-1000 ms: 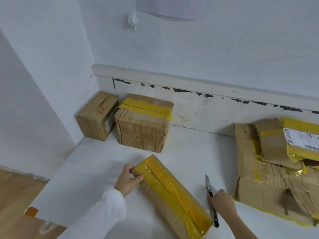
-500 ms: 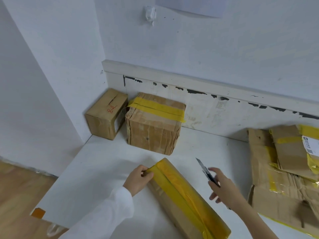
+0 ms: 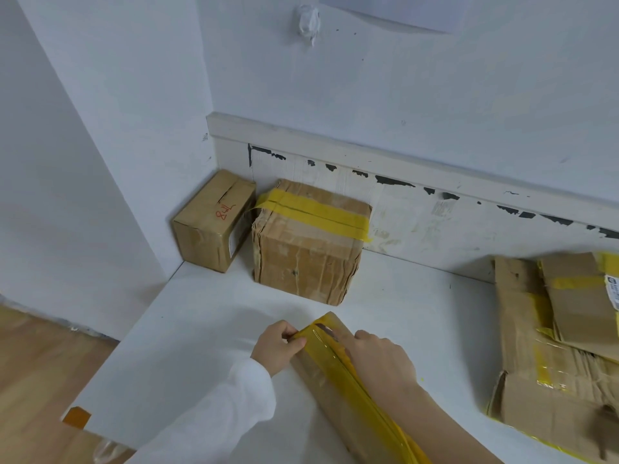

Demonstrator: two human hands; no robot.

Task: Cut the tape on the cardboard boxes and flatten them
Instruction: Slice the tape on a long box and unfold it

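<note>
A long cardboard box (image 3: 321, 393) wrapped in yellow tape (image 3: 338, 363) lies diagonally on the white table (image 3: 187, 329). My left hand (image 3: 276, 348) grips the box's far left corner. My right hand (image 3: 380, 361) grips a utility knife, whose blade tip (image 3: 324, 327) lies on the tape at the far end of the box; the handle is hidden under the hand. Two sealed boxes stand against the wall: a small brown one (image 3: 212, 222) with red writing and a worn one (image 3: 311, 242) with yellow tape on top.
A pile of flattened cardboard (image 3: 549, 336) with yellow tape lies at the table's right side. The table's left edge drops to a wooden floor (image 3: 30, 380). A small orange object (image 3: 76, 417) sits near the table's front left corner.
My right hand picked the knife up from the table, swung it left and brought the blade down onto the far end of the taped box. My left hand kept its grip on the corner.
</note>
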